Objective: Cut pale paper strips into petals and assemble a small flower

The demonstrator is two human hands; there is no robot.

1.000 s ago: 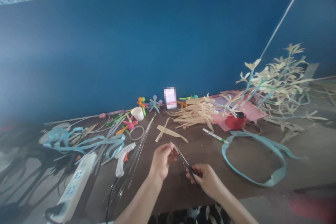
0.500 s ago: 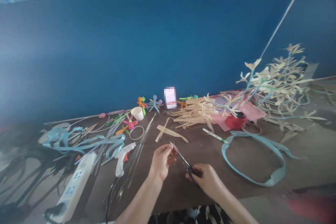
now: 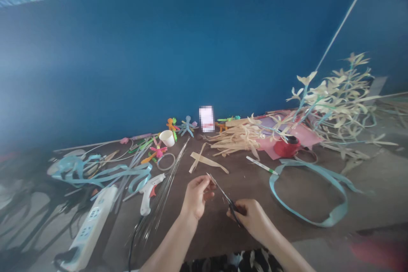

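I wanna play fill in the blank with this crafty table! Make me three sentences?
The right hand holds a pair of ____.
The wall behind the table is ____.
The white marker has a ____ band near one end.

Missing words: scissors; blue; green.

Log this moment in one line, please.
right hand: holds scissors; left hand: at scissors' tips, any held piece unclear; ahead: crossed tan strips; left of hands: white glue gun
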